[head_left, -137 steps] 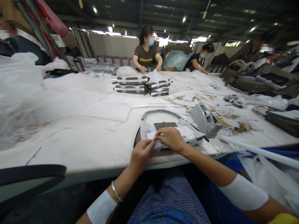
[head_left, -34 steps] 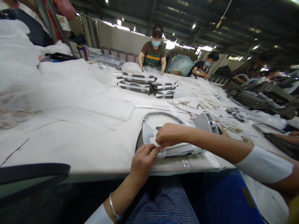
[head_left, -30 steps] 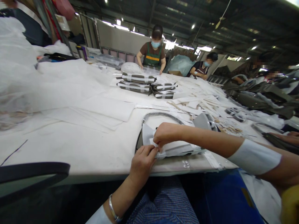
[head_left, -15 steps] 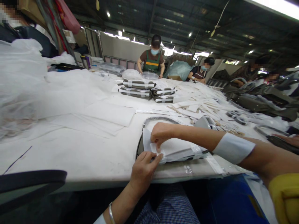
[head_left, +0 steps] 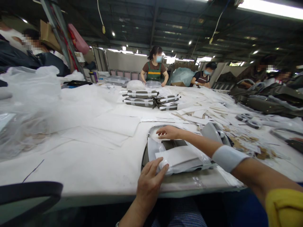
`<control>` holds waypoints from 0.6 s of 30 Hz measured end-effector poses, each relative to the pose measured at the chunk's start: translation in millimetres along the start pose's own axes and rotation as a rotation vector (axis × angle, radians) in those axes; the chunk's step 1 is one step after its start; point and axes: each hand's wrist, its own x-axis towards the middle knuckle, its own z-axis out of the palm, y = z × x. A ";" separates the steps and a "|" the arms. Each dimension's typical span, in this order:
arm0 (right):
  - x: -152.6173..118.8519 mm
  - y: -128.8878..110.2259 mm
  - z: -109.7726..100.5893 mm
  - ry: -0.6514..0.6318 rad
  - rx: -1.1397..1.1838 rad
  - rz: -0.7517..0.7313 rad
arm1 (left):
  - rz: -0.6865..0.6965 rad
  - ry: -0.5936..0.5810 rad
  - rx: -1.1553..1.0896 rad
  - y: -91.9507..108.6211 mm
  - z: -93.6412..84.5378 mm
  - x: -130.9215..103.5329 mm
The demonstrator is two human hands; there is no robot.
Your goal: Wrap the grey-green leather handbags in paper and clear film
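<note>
A dark olive bag [head_left: 175, 144] lies flat at the table's front edge, its curved handle pointing away from me. White wrapping sheet [head_left: 155, 146] covers its left part, and a folded white pad [head_left: 178, 155] lies across its near half. My left hand [head_left: 149, 180] rests its fingertips and thumb, spread apart, on the pad's near left corner. Over the bag's far side is my right hand [head_left: 169, 132], fingers stretched out near the handle. I cannot tell whether those fingers touch the sheet. Beside my right forearm stands a grey tape dispenser [head_left: 211, 132].
Strapped dark bundles [head_left: 140, 97] are stacked farther back. Loose white strips [head_left: 205, 105] and tape rolls [head_left: 246, 119] lie to the right. Clear plastic bags [head_left: 30, 104] heap up at the left. A black strap [head_left: 30, 186] crosses the near left. Co-workers [head_left: 155, 71] work across the table.
My right hand has moved away from the near edge toward the handle and its fingers have opened. A dark strip of bag now shows behind the pad. My left hand stays at the corner.
</note>
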 end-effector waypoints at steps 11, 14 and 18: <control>-21.3 -15.7 36.1 -0.058 0.281 0.180 | 0.092 -0.020 -0.010 -2.6 -1.3 -0.7; -11.8 -4.8 39.0 -0.052 0.344 0.194 | 0.088 -0.028 -0.015 -2.9 -0.9 -0.6; -11.4 0.3 50.2 0.076 0.335 0.140 | 0.088 -0.047 -0.022 -3.8 -1.3 -0.3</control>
